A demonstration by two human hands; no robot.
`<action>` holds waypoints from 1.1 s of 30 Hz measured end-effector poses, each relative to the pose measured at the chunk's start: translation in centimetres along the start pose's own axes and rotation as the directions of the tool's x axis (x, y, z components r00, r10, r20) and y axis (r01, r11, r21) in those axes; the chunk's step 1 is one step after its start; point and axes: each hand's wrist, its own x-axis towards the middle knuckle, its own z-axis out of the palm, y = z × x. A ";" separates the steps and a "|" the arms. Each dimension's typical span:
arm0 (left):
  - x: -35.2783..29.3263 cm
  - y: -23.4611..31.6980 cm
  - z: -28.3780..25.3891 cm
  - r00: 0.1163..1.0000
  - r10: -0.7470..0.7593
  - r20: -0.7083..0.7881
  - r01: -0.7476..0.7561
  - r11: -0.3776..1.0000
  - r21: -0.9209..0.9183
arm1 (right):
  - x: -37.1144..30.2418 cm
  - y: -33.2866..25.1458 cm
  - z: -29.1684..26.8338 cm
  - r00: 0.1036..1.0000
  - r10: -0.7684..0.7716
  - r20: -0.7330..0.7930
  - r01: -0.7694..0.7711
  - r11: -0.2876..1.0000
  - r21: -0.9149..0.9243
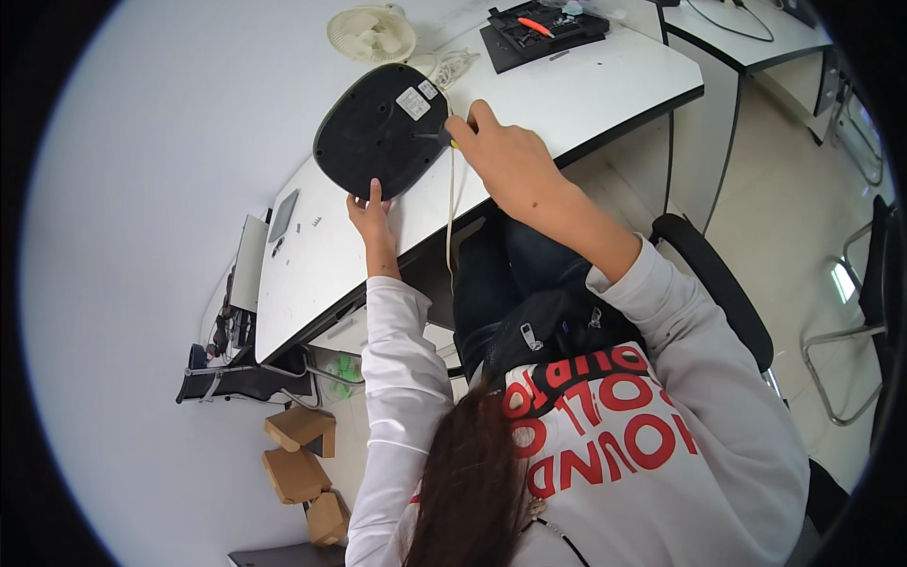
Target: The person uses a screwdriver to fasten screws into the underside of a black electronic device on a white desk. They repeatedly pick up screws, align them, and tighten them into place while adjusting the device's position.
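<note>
A black rounded fan base (pixel 373 142) is tipped up over the white table, its underside with screw holes and two white labels facing me. My left hand (pixel 373 219) grips its lower edge, thumb on the underside and fingers behind. My right hand (pixel 505 156) is closed round the dark and yellow handle of a screwdriver (pixel 436 136), whose shaft points left at the underside. Whether the tip sits in a hole I cannot tell. Behind the base stands a cream fan head (pixel 371 34) with blades showing. A pale cord (pixel 451 208) hangs down past the table edge.
A black tool case (pixel 548 28) with an orange-handled tool lies at the table's far side. Small screws (pixel 316 221) and a grey flat device (pixel 283 215) lie on the left part of the table (pixel 312 274). Cardboard boxes (pixel 298 472) are on the floor at lower left.
</note>
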 end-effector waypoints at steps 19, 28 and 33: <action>-0.6 0.4 0.5 1.000 0.002 -0.005 -0.002 1.000 0.028 | 0.0 0.3 1.8 0.995 -0.004 -0.098 0.008 0.999 0.034; -0.3 0.0 0.4 0.999 0.024 -0.025 -0.024 1.000 0.005 | 0.7 -0.8 0.4 0.972 -0.032 -0.233 0.051 0.996 0.076; -0.4 0.2 0.4 1.000 0.007 -0.024 -0.006 1.000 0.028 | 0.5 -0.5 0.2 0.998 -0.049 -0.027 0.050 0.998 0.042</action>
